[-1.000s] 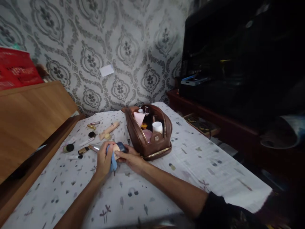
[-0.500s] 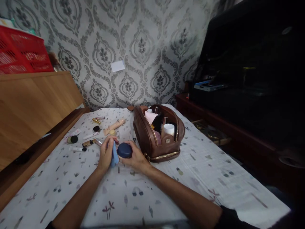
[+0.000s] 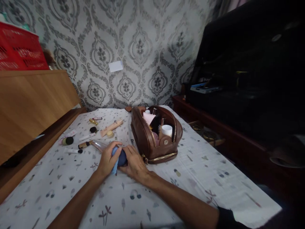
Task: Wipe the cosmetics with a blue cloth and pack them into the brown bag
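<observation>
Between my hands is a round dark blue container (image 3: pixel 123 158), gripped by my right hand (image 3: pixel 135 162) from its right side. My left hand (image 3: pixel 108 158) pinches a light blue cloth (image 3: pixel 115 167) and presses it against the container's left side. Part of the container is hidden by the cloth and my fingers. Just right of my hands stands an unzipped brown makeup bag (image 3: pixel 145 140) filled with cosmetics, among them a white-lidded jar (image 3: pixel 166 129) and a pale pink item (image 3: pixel 148 118). A clear bottle with a gold and dark cap (image 3: pixel 84 145) lies beyond my left hand.
Several cosmetics lie on the left of the patterned white cloth: a peach tube (image 3: pixel 111 128), a small yellowish round item (image 3: pixel 110 134), a dark-lidded jar (image 3: pixel 68 141) and a gold tube (image 3: pixel 93 121). A wooden panel (image 3: pixel 35 95) borders the left; a black screen (image 3: pixel 250 79) stands right.
My left hand has brought the light blue cloth against the dark blue container. My right hand has turned over it, covering more of it. The whole view has shifted slightly.
</observation>
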Tool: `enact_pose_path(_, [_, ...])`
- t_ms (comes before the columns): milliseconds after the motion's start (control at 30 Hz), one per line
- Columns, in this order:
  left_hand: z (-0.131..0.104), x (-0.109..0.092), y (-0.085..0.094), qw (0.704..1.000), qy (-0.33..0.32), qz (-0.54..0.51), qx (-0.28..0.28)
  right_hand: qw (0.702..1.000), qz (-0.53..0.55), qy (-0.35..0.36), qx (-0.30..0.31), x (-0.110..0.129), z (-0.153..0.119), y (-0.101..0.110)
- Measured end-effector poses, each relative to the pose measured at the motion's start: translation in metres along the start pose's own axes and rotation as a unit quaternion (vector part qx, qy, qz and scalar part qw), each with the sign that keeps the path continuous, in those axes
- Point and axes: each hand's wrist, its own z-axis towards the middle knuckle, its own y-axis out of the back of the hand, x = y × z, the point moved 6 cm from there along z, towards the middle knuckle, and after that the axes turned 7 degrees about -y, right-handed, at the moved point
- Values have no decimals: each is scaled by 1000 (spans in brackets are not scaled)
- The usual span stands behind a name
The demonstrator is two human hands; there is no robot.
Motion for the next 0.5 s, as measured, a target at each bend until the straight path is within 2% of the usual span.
enact_pose_path(200, [2, 16, 1, 991, 80, -104, 15, 995, 35, 86, 37, 7, -4, 1])
enact_pose_path(333, [0, 26, 0, 974, 139, -175, 42, 983, 124, 124, 52, 8, -6, 4])
enact_pose_path(433, [-2, 35, 4, 964, 183, -193, 0, 968, 211, 129, 40, 9, -6, 9])
enact_pose_path(500, [-4, 40, 6, 965, 185, -181, -41, 959, 253, 126, 20, 11, -6, 14])
